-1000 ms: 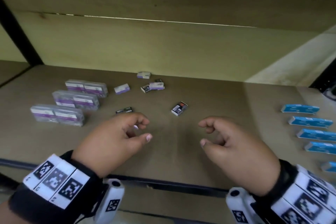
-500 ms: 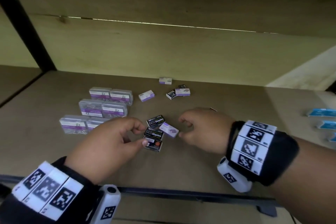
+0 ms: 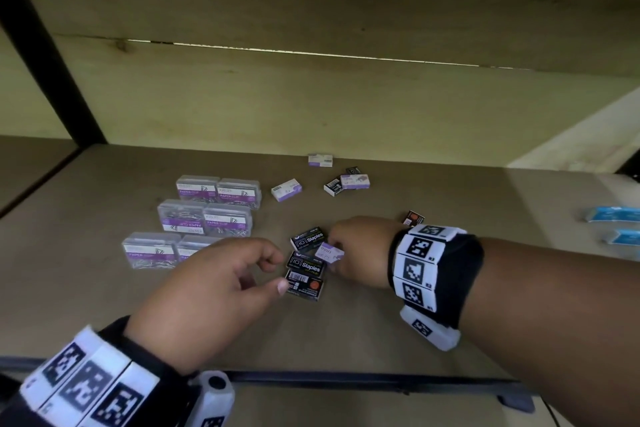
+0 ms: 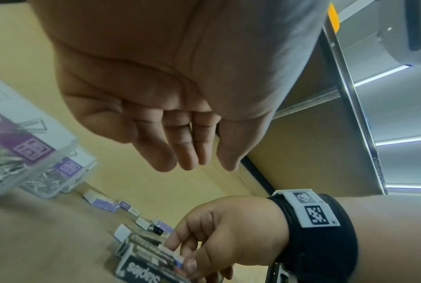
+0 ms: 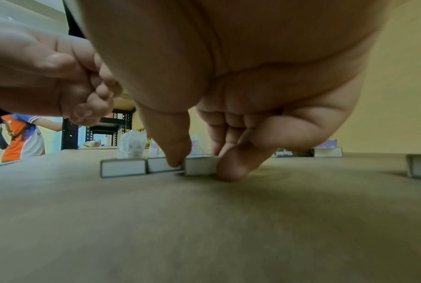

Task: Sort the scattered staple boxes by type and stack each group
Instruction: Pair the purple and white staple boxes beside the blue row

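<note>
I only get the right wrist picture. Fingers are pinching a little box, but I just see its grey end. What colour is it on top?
Observer: The head view shows the right hand pinching a white-and-purple staple box.
Operator: And the grey ends lined up beside it?
Observer: Those belong to black staple boxes. The head view shows three lying close together, two with "Staples" printed on top.
Operator: Is the other hand holding something?
Observer: No. The left wrist view shows the palm of the left hand bare, with the fingers loosely curled.
</note>
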